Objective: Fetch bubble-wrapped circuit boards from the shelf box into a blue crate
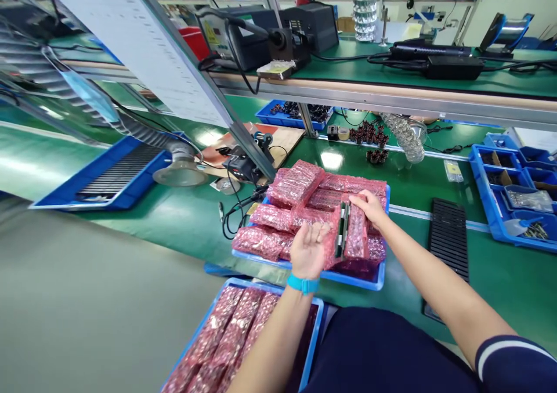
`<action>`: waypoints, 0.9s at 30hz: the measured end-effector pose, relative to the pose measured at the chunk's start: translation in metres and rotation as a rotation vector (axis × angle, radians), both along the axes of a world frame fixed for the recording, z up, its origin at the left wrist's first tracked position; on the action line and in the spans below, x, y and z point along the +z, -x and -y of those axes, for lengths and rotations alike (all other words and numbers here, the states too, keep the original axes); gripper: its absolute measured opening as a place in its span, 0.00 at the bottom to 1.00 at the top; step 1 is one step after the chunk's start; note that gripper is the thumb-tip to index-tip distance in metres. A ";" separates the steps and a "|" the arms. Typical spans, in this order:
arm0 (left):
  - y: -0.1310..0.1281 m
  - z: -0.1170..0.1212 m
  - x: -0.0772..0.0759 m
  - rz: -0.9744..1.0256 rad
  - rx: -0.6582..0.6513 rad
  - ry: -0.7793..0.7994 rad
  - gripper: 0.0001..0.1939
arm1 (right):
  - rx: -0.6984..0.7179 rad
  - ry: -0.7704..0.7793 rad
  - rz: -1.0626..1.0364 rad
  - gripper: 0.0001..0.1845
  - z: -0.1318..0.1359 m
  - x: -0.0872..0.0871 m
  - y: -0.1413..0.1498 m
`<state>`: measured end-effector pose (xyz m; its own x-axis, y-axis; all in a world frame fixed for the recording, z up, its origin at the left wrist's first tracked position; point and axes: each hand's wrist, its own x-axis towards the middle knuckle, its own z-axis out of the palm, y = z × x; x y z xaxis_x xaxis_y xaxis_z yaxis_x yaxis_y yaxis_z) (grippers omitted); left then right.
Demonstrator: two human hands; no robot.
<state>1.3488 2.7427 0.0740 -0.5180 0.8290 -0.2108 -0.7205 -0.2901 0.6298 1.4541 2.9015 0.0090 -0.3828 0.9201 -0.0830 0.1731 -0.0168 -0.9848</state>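
My right hand (369,207) pinches the upper edge of a pink bubble-wrap package (357,236). The wrap is parted, and dark green circuit boards (342,230) stand on edge inside it. Left of the boards, my left hand (310,247) is palm up with its fingers apart, over the wrap's left side; whether it touches the wrap I cannot tell. A turquoise band circles that wrist. More pink bubble-wrapped packages (298,184) are piled beneath and behind in a blue tray (357,281) on the green bench.
Below, a second blue tray (319,323) holds several long pink packages. A black slotted rack (448,236) lies to the right, near a blue parts bin (483,207). A metal post (250,149) and overhead shelf (391,103) border the work area. Cables (237,219) lie left.
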 end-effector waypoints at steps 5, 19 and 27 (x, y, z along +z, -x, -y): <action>-0.023 -0.036 0.021 0.296 -0.167 -0.142 0.31 | -0.116 -0.059 0.036 0.42 0.043 0.014 -0.045; 0.022 -0.051 0.110 -0.065 0.313 -0.193 0.26 | -0.082 0.328 -0.622 0.54 0.052 0.025 -0.139; 0.063 -0.010 0.069 -0.268 0.423 0.120 0.26 | 0.049 0.170 -0.525 0.58 0.059 0.052 -0.134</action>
